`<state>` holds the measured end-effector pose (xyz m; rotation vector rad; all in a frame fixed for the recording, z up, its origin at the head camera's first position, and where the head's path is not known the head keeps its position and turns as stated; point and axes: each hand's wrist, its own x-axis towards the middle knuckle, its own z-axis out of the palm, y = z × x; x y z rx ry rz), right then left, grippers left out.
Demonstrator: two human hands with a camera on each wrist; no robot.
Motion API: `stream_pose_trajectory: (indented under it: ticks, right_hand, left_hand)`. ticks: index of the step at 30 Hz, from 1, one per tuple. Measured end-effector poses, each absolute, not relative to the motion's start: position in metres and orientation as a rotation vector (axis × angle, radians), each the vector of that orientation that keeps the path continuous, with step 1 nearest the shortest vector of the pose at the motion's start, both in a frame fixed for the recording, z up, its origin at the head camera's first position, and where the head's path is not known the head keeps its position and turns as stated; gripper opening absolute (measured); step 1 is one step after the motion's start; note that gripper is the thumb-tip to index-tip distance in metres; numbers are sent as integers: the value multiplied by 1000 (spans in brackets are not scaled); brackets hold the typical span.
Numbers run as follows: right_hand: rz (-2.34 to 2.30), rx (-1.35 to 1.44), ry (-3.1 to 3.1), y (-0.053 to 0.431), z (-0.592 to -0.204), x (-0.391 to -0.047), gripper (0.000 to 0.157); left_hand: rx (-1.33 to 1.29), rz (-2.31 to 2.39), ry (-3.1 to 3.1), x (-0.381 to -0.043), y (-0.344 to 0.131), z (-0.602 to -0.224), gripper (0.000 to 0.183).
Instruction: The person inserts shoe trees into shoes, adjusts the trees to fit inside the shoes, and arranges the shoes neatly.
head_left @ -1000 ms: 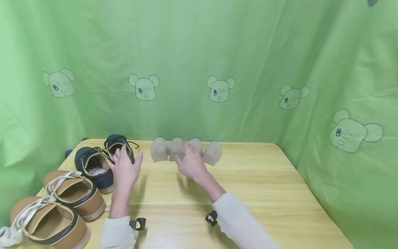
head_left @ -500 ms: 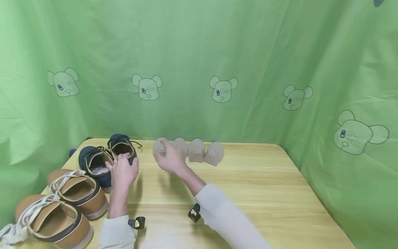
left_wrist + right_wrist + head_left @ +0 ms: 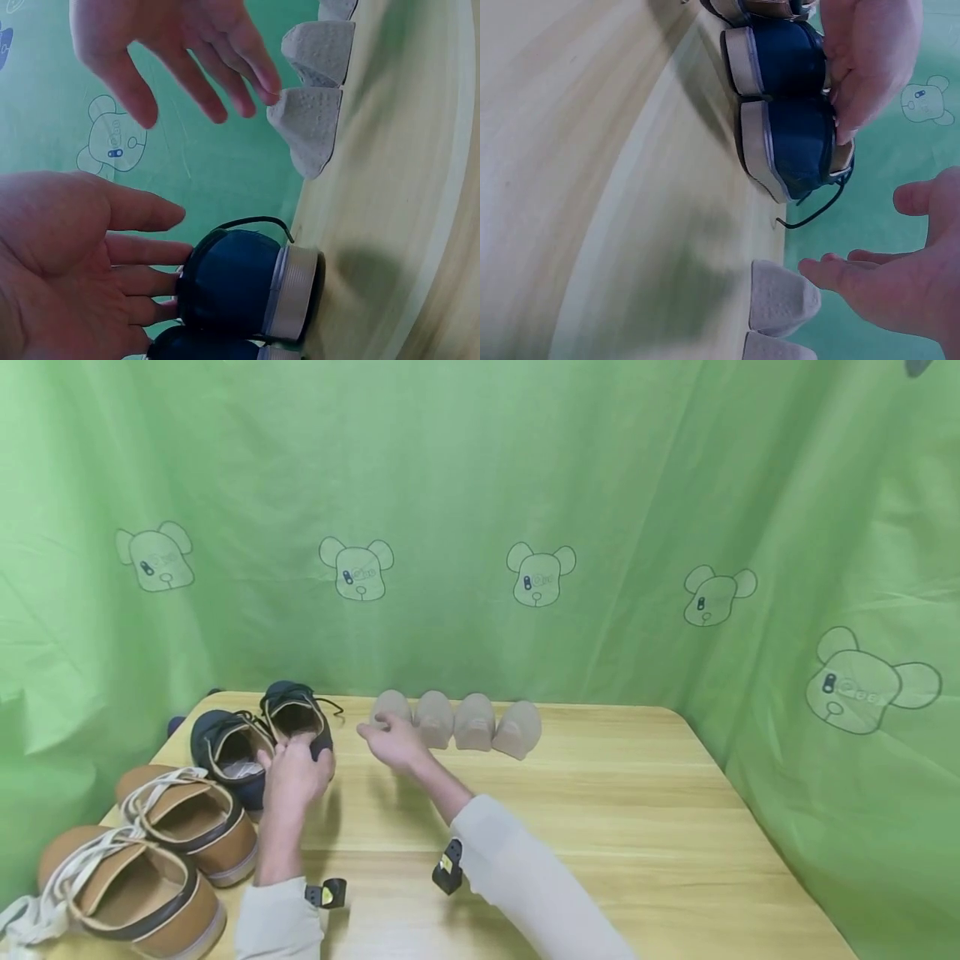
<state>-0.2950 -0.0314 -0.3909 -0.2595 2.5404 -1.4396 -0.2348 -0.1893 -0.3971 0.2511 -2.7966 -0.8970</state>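
My left hand (image 3: 294,774) hovers over the back opening of the right-hand navy shoe (image 3: 324,742), its fingertips at the collar. In the left wrist view those fingers are straight, pointing at the heel of the navy shoe (image 3: 232,281). Beside it stands a second navy shoe (image 3: 251,789) with pale paper inside. My right hand (image 3: 395,746), fingers loosely extended, is at the leftmost grey moulded-pulp shoe insert (image 3: 392,702); contact is unclear. Several such inserts stand in a row along the back, including one (image 3: 474,722) near the middle.
Two tan shoes with white laces, one farther back (image 3: 217,843) and one nearer (image 3: 176,918), stand at the left of the wooden table (image 3: 600,827). A green curtain (image 3: 450,460) hangs behind and along the sides.
My right hand has moved left along the row of inserts, from the middle ones to the leftmost. My left hand has lowered slightly towards the navy shoe's collar. The shoes and inserts keep their places.
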Motion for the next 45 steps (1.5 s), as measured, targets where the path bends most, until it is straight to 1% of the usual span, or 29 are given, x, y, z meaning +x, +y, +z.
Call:
stream_pose_trajectory:
  ticks: [12, 18, 24, 29, 32, 39, 42, 45]
  right_hand:
    - [-1409, -293, 2590, -48, -403, -296, 58]
    - [-1433, -253, 2584, -55, -408, -292, 52]
    - [-1481, -245, 2589, -66, -417, -292, 46]
    - [-1456, -219, 2621, -69, -421, -292, 38]
    - [-1454, -200, 2624, -67, -422, -292, 37]
    - [-1488, -192, 2606, -67, -421, -295, 31]
    - [-1510, -176, 2589, -68, -422, -296, 30]
    - [-1520, -169, 2585, -68, -423, -296, 31]
  left_hand:
    - [84, -896, -2956, -227, -191, -379, 46]
    - [-102, -889, -3008, -219, -189, -368, 39]
    - [-257, -883, -3082, -212, -192, -361, 38]
    - [-319, -952, -3101, -209, -195, -360, 40]
    - [-343, -980, -3092, -209, -197, -360, 40]
    - [-320, -1044, -3048, -211, -197, -361, 39]
    - [-204, -1116, -2979, -214, -197, -363, 43]
    - [-18, -1175, -2919, -217, -198, -364, 54]
